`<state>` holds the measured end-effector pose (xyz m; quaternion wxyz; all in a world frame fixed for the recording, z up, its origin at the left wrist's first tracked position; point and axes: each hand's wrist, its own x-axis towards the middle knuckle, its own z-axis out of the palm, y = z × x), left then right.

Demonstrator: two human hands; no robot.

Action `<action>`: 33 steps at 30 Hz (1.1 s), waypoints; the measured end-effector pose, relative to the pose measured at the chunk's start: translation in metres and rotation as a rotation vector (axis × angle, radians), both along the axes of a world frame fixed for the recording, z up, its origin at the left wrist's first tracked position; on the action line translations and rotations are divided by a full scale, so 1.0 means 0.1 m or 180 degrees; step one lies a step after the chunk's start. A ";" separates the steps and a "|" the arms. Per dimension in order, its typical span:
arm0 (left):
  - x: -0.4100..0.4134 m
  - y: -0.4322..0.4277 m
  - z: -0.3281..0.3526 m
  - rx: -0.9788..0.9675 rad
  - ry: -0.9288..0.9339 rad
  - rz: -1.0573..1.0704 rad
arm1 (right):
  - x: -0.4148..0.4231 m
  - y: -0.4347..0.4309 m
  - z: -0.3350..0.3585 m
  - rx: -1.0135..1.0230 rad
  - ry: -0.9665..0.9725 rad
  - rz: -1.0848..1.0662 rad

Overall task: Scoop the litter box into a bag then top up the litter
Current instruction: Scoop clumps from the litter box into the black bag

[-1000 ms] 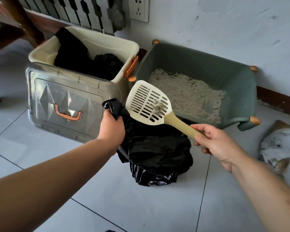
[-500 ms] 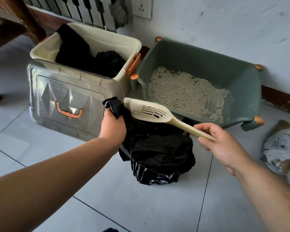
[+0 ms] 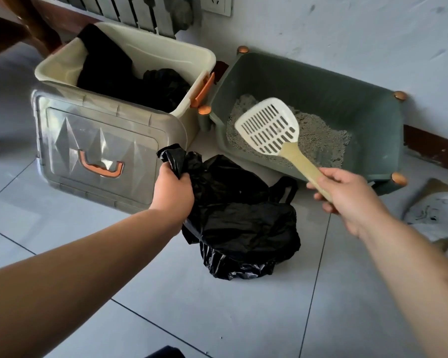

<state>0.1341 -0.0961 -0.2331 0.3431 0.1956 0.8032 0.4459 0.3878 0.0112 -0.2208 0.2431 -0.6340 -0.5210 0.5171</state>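
2 grips: our left hand (image 3: pixel 172 188) holds the bag (image 3: pixel 243 223) mouth open, our right hand (image 3: pixel 347 200) poises the scoop (image 3: pixel 272 130) (apparently empty) over the litter box (image 3: pixel 347 99) for more

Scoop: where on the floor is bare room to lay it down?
Bare tiles lie on the near side of the black bag, toward the camera. Crowded: the gap between lid, bag and litter box.
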 end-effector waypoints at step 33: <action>-0.12 0.21 -0.22 0.0052 -0.0266 -0.0211 | -0.71 1.42 -0.97 -0.1092 0.0384 -0.0344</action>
